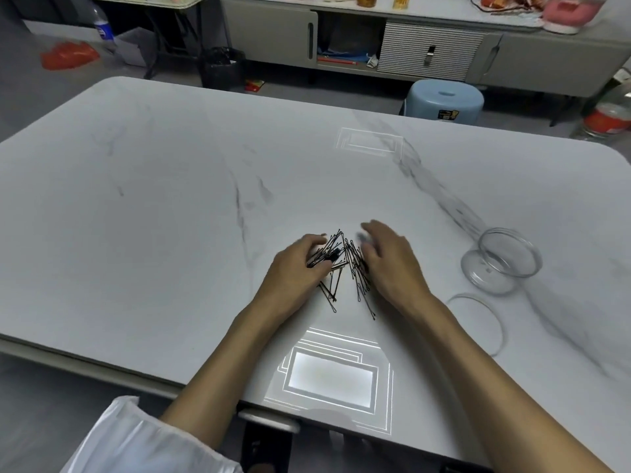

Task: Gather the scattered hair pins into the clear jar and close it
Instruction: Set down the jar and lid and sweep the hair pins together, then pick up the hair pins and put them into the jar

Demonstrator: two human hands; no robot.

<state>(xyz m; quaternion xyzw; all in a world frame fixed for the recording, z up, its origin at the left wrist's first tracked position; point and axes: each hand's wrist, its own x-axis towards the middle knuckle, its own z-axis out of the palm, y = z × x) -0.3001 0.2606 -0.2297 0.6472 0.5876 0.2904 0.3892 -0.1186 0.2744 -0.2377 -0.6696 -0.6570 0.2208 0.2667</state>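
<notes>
While both hands rake the hair pins (345,268) together, left fingers (316,249) curl around a bunch, right fingers (370,242) spread loose — next, lifting into the jar (502,259) right of the pile.

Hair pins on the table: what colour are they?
Black, a thin wiry pile of pins between both hands on the white marbled table; head view, the only one.
</notes>
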